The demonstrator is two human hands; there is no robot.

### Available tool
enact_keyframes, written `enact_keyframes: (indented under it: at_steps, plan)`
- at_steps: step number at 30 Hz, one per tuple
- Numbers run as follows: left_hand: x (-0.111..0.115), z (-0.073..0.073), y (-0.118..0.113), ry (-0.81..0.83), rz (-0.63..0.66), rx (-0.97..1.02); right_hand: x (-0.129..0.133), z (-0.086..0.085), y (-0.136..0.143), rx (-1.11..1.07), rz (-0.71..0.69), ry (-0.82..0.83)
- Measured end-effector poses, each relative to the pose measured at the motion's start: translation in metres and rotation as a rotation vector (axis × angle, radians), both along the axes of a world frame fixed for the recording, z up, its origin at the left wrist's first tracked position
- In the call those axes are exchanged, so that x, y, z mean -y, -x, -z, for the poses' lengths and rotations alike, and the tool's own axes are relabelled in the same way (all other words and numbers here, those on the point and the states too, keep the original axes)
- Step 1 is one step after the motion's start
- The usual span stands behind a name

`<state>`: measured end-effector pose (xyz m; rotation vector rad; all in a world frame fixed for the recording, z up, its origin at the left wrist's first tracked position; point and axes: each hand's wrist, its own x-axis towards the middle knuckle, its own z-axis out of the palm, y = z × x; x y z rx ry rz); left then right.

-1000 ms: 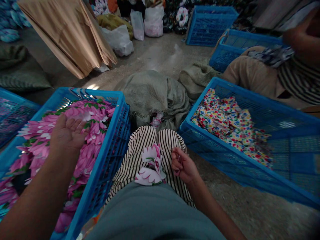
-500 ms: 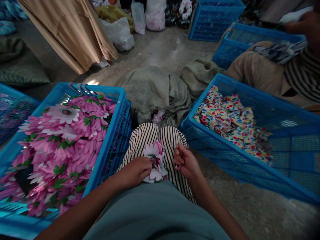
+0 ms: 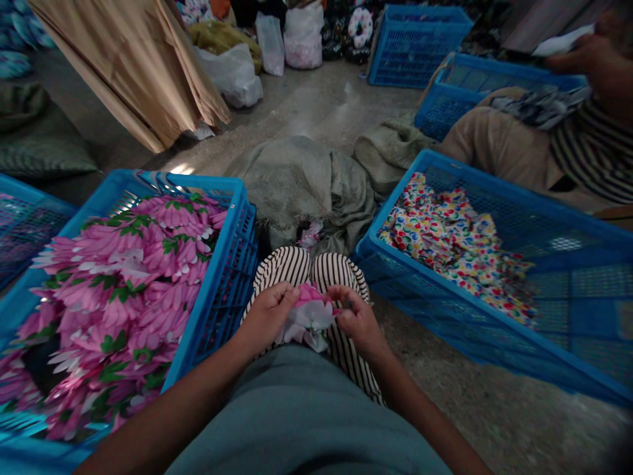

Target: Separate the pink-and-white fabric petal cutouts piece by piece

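Observation:
A pink and white fabric flower (image 3: 311, 315) lies over the lap on black-and-white striped trousers (image 3: 284, 264). My left hand (image 3: 271, 313) pinches its left side between thumb and fingers. On the right, my right hand (image 3: 357, 318) has its curled fingertips closed on the flower's pink edge. To the left stands a blue crate (image 3: 236, 198) heaped with pink flowers with green leaves (image 3: 123, 290). The blue crate at the right (image 3: 494, 181) holds a pile of colourful spotted fabric (image 3: 450, 237).
Grey-green sacks (image 3: 301, 178) lie beyond the knees. A person in a striped top (image 3: 588, 152) sits at the right, near more blue crates (image 3: 420, 49). Tan cloth (image 3: 133, 66) hangs at the upper left, beside plastic bags (image 3: 232, 72).
My right hand has moved left from over the knee and taken hold of the flower. The flower has turned in my left hand. A white-faced flower no longer shows atop the left heap.

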<state>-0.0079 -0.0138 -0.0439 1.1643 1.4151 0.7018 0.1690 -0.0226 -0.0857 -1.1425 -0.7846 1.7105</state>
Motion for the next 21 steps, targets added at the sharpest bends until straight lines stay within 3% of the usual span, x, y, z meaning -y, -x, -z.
enact_keyframes:
  at_steps: [3,6,8,12,15,18,21]
  plan:
    - [-0.005,0.002,-0.008,0.18,-0.12,0.262,-0.001,-0.011,0.005,0.086,-0.119,-0.11]
    - [-0.009,0.002,-0.016,0.327,-0.225,0.542,-0.005,-0.015,0.009,-0.004,-0.026,-0.003]
    - [-0.01,0.0,-0.019,0.391,-0.269,0.626,-0.006,-0.015,0.01,-0.095,0.035,0.096]
    - [-0.007,-0.005,-0.014,0.427,-0.266,0.671,-0.006,-0.012,0.009,-0.145,0.025,0.177]
    - [-0.003,-0.006,-0.011,0.415,-0.094,0.682,-0.005,-0.011,0.008,-0.097,-0.1,0.12]
    - [0.0,-0.002,-0.014,0.342,0.034,0.549,-0.005,-0.014,0.009,0.012,-0.159,0.045]
    - [0.002,0.007,-0.021,0.304,-0.102,0.551,-0.005,-0.023,0.01,-0.023,-0.126,0.024]
